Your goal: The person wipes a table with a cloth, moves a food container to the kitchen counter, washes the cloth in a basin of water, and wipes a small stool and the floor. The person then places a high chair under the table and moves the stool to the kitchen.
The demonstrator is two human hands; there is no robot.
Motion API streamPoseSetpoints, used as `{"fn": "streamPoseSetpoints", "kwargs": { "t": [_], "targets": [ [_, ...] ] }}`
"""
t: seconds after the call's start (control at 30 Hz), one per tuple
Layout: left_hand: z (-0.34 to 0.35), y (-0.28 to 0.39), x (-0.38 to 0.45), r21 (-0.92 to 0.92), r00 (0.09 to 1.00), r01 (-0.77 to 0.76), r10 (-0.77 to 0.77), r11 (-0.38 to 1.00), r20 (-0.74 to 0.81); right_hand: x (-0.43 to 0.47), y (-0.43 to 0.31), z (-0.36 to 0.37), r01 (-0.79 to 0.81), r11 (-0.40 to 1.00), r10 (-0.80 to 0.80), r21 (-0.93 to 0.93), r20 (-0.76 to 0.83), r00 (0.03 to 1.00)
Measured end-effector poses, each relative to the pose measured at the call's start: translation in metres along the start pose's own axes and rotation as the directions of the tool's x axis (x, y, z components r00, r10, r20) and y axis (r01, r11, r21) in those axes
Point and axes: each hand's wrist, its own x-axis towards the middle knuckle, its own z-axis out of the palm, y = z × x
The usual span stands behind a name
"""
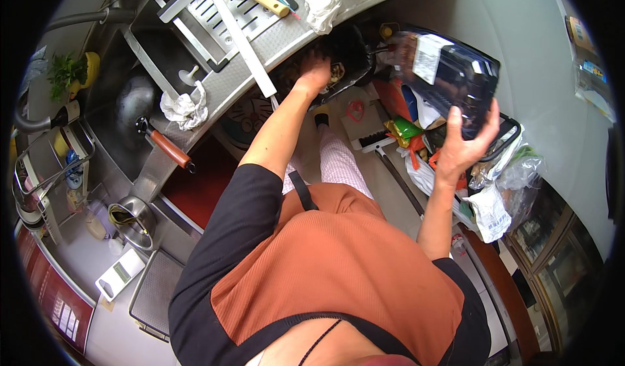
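My right hand (471,144) grips a black plastic food tray with a clear lid (454,73), held up tilted at the right. A white label bearing writing is stuck on the lid, and brown food seems to show at its left end. My left hand (315,70) reaches down into a bin lined with a black bag (354,80), below the counter's edge. Food scraps (337,73) lie beside that hand in the bin. Its fingers are partly hidden, so whether they hold anything is unclear.
A steel counter (302,29) runs along the front, with a crumpled white cloth (320,4) at its edge. A wok with a wooden handle (168,146) sits in the sink. A broom (398,178) stands near my feet. Bags (488,214) crowd the rack at right.
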Motion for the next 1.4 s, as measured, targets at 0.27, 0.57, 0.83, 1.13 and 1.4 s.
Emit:
{"fn": "streamPoseSetpoints", "kwargs": {
  "t": [0.27,0.57,0.83,1.13,1.4],
  "targets": [
    [-0.006,-0.001,-0.010,0.129,0.993,-0.104,0.110,0.986,-0.037,0.000,0.002,-0.009,-0.027,0.998,0.027,0.050,-0.005,1.000],
    [0.001,-0.004,-0.008,0.131,0.981,-0.106,0.125,0.986,-0.147,-0.024,-0.004,0.061,-0.242,0.926,0.196,0.289,0.181,0.964],
    [0.010,-0.013,-0.005,0.241,0.977,-0.118,0.156,0.963,-0.143,-0.034,0.008,0.085,0.167,0.986,-0.165,0.016,0.263,0.951],
    [-0.013,-0.008,-0.009,0.036,0.996,-0.047,0.050,0.998,-0.071,-0.041,-0.002,0.093,0.215,0.973,-0.174,-0.090,0.331,0.927],
    [-0.025,-0.004,-0.003,0.227,0.992,-0.129,0.125,0.965,0.032,-0.035,0.027,0.127,0.414,0.899,-0.302,-0.140,0.487,0.820]
  ]
}}
